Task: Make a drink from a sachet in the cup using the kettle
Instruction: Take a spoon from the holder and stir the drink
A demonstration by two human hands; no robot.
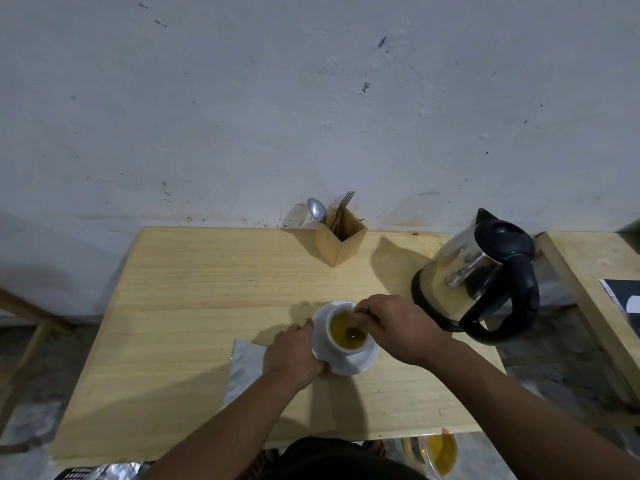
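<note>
A white cup (347, 332) stands on a white saucer (360, 362) at lower centre of the frame, on a pale wooden table (180, 299). The cup holds a yellow-amber liquid.

Right hand (398, 327): positioned over the cup's right rim, fingers pinched closed on the handle of a spoon (354, 332). The spoon bowl is submerged in the liquid, near the cup's centre.

Left hand (292, 355): placed against the left side of the saucer, fingers curled around its rim – thumb at the lower edge, fingertips at the upper left edge. The grip is closed on the saucer.

A silver sachet (244, 368) lies flat on the table just left of the saucer, partly covered by the left hand and wrist. Whether it is torn open cannot be determined.

A steel kettle (474, 275) with black lid and handle sits on its base at centre right of the frame, near the right hand but not touching it; the handle faces the lower right.

A wooden holder (341, 242) stands at the table's far edge, upper centre – it contains a second spoon (316, 208) and forks (343, 206), upright.

A grey wall (311, 98) fills the upper half of the frame
</note>
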